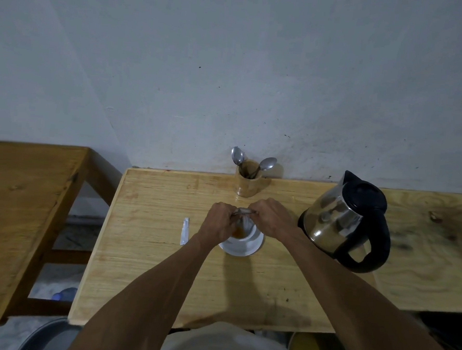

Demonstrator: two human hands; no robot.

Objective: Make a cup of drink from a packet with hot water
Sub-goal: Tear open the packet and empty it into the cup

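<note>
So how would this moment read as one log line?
step: emptying packet into cup | left hand, right hand: both holding packet | kettle: untouched

body: two bare forearms | hands [244, 220]: bare, no rings or watch seen | sleeves: none visible | torso: pale grey-white garment

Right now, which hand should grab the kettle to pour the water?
Probably the right hand. The kettle stands on its side of the cup, handle toward the person. The left hand would cross over the cup; both hold the packet.
</note>
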